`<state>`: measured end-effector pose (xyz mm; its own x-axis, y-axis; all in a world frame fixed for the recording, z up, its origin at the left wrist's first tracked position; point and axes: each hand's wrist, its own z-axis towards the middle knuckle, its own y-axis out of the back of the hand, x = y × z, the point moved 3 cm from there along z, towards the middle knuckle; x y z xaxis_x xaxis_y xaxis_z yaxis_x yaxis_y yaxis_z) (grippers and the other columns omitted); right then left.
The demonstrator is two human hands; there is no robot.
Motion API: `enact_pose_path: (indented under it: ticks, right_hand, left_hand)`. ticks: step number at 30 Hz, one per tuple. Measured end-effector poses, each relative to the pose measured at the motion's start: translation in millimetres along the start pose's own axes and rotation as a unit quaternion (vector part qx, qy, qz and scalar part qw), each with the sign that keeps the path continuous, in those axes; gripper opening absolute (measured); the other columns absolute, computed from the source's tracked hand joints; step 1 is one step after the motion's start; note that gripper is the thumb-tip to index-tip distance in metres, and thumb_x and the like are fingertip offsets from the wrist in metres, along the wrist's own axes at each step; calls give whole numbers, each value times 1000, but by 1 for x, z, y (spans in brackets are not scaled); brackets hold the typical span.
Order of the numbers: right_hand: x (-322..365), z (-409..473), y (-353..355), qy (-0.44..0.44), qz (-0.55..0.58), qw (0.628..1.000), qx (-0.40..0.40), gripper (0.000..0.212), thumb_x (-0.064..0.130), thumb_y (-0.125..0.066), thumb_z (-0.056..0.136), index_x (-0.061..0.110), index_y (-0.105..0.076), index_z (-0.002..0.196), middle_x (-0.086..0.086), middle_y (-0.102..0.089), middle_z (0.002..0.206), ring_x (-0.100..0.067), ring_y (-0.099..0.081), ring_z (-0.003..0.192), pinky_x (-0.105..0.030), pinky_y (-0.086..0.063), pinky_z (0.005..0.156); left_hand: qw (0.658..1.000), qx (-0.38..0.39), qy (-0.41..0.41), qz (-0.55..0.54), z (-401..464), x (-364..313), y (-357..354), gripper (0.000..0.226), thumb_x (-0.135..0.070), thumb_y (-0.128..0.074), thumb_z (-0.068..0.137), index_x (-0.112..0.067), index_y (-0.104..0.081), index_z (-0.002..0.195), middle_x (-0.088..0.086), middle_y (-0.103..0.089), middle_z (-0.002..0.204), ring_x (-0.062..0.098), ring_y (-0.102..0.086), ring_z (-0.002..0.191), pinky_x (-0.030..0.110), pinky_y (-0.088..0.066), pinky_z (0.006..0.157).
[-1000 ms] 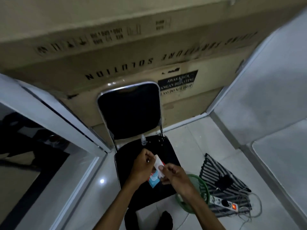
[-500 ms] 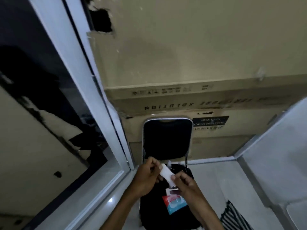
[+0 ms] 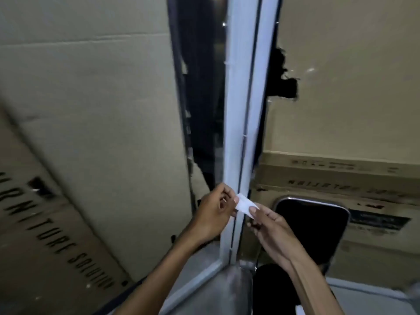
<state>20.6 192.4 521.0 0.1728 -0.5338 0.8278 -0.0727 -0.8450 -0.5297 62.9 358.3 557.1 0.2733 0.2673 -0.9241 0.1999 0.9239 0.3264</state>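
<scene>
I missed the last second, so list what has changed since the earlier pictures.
The left hand and right hand carried the small white strip up and leftward, from over the black chair seat to in front of the white frame post. The red-and-blue packet on the seat is out of view. Unchanged: both hands pinch the strip, and the chair stands against the cardboard box.
</scene>
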Motion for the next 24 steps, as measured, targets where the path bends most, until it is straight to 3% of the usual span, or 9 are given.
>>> enact_pose_path:
  ticks: [3, 5, 8, 11, 17, 24]
  right_hand:
    - [-19, 8, -77, -6, 29, 999, 26, 19, 7, -64, 94, 0, -72, 109, -7, -78, 93, -6, -69, 71, -17, -57, 66]
    - [-30, 10, -120, -8, 22, 998, 63, 22, 5, -56, 100, 2, -74, 111, -8, -79, 102, -9, -70, 78, -18, -58, 69]
    - [-48, 11, -174, -18, 9, 995, 103, 38, 13, -62, 93, -3, -68, 127, -10, -74, 117, -13, -62, 88, -19, -57, 73]
    - [-61, 5, -221, -22, -4, 992, 124, 42, 16, -66, 86, -3, -67, 125, -10, -73, 110, -12, -58, 83, -19, -55, 69]
    - [-74, -6, -288, -9, -15, 983, 183, 19, 11, -64, 87, 5, -71, 104, -2, -75, 89, -5, -51, 55, -23, -59, 67]
    - [-66, -26, -324, 11, -79, 974, 213, 24, 12, -64, 97, 5, -73, 118, -5, -71, 81, -9, -54, 52, -27, -61, 68]
  left_hand:
    - [996, -56, -41, 50, -22, -9, 76, 12, -18, -62, 102, -17, -56, 91, -12, -63, 76, 0, -57, 66, 21, -44, 66]
    - [991, -92, -56, 80, -41, -14, 120, 12, -18, -62, 102, -17, -56, 92, -16, -62, 74, -3, -56, 66, 19, -43, 66]
    - [983, -133, -65, 105, -66, -19, 175, 12, -19, -63, 102, -12, -57, 94, -15, -61, 75, -1, -56, 65, 18, -43, 65]
    - [975, -169, -67, 126, -88, -21, 218, 12, -23, -63, 101, -16, -57, 93, -15, -62, 77, 2, -57, 66, 24, -45, 64]
    - [951, -245, -67, 177, -135, -34, 270, 8, -20, -61, 101, -18, -57, 95, -14, -62, 86, 3, -58, 73, 20, -42, 67]
    - [903, -319, -108, 265, -190, -77, 292, 1, -19, -59, 103, -19, -60, 103, -10, -60, 101, 11, -60, 94, 24, -48, 78]
